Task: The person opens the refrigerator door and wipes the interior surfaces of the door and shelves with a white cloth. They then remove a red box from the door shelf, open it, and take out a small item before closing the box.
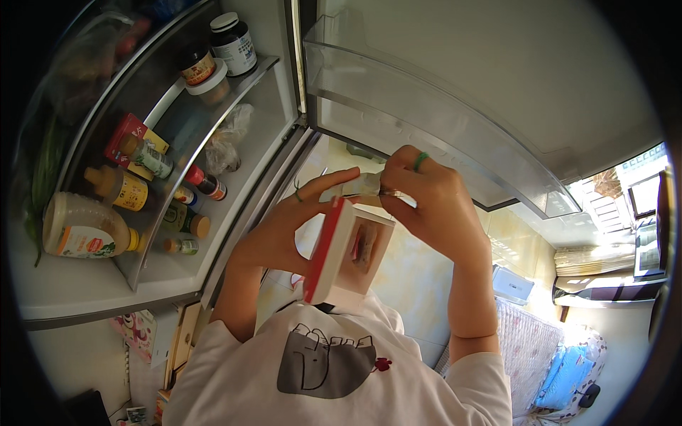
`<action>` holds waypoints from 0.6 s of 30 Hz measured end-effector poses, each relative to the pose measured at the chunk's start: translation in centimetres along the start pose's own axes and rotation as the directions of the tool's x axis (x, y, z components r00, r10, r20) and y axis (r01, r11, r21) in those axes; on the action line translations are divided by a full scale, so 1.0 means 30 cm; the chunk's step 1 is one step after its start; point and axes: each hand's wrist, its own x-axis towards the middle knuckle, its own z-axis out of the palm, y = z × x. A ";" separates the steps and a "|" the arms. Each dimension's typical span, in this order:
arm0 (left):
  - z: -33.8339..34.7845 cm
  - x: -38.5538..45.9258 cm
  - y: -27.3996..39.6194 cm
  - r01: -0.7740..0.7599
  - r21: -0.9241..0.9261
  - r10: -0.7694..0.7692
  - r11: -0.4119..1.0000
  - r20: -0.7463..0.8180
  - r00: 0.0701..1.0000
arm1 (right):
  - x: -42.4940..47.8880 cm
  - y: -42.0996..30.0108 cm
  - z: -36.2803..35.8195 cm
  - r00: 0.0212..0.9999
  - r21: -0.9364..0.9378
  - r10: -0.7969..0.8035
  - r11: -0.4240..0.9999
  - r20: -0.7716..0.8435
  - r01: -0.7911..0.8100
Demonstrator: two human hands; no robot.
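Note:
A small red and white carton (325, 253) is held up in front of my chest, its open side showing a hollow interior with something dark and reddish in it, too blurred to name. My left hand (277, 229) grips it from the left, thumb low on the side and index finger reaching over the top edge. Fingers and thumb of my right hand (434, 205) pinch a thin, shiny piece of clear film or foil (363, 186) just above the carton. That piece also lies close against my left fingertips. Green bands circle a finger on each hand.
On the left stands an open fridge compartment with a glass shelf (197, 149), a squeeze bottle (88, 226), several jars and a supplement bottle (234, 45). The open fridge door with its clear door bin (426, 106) spans the upper right. A bed (527, 346) lies at lower right.

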 end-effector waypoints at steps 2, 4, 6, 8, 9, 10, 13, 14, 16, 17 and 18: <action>-0.001 0.001 -0.003 -0.028 0.047 0.029 0.999 -0.020 0.999 | -0.017 0.036 -0.001 0.998 0.219 -0.026 0.975 -0.050 0.037; -0.016 -0.001 -0.020 -0.099 0.198 0.106 0.975 -0.025 0.994 | -0.037 0.072 -0.003 0.992 0.419 -0.047 0.903 -0.118 0.093; -0.008 0.003 0.016 0.021 0.049 -0.016 0.999 -0.083 0.996 | -0.063 0.131 -0.032 0.967 0.644 -0.028 0.741 -0.253 0.190; -0.014 0.004 0.011 0.088 -0.033 -0.091 0.996 -0.109 0.990 | -0.090 0.182 -0.084 0.928 0.791 0.074 0.551 -0.364 0.266; -0.024 0.005 -0.014 0.098 -0.038 -0.102 0.994 -0.111 0.989 | -0.093 0.192 -0.103 0.894 0.726 -0.036 0.570 -0.446 0.384; -0.024 0.002 -0.020 0.110 -0.022 -0.111 0.994 -0.107 0.988 | -0.095 0.194 -0.122 0.843 0.650 -0.146 0.574 -0.517 0.498; -0.020 0.016 -0.026 0.133 0.044 -0.129 0.990 -0.074 0.989 | -0.062 0.104 -0.139 0.823 0.659 -0.374 0.494 -0.427 0.566; -0.029 0.023 -0.022 0.081 0.168 -0.078 0.982 -0.027 0.997 | -0.038 0.085 -0.143 0.832 0.623 -0.446 0.559 -0.329 0.546; -0.037 0.053 -0.002 -0.063 0.392 0.031 0.918 0.088 0.996 | -0.001 0.034 -0.174 0.835 0.455 -0.543 0.722 -0.093 0.521; -0.045 0.064 0.000 -0.162 0.439 0.102 0.884 0.157 0.982 | 0.012 0.012 -0.174 0.840 0.399 -0.542 0.768 -0.013 0.501; -0.050 0.070 0.000 -0.259 0.479 0.167 0.839 0.227 0.959 | 0.017 0.001 -0.162 0.843 0.385 -0.538 0.783 0.024 0.489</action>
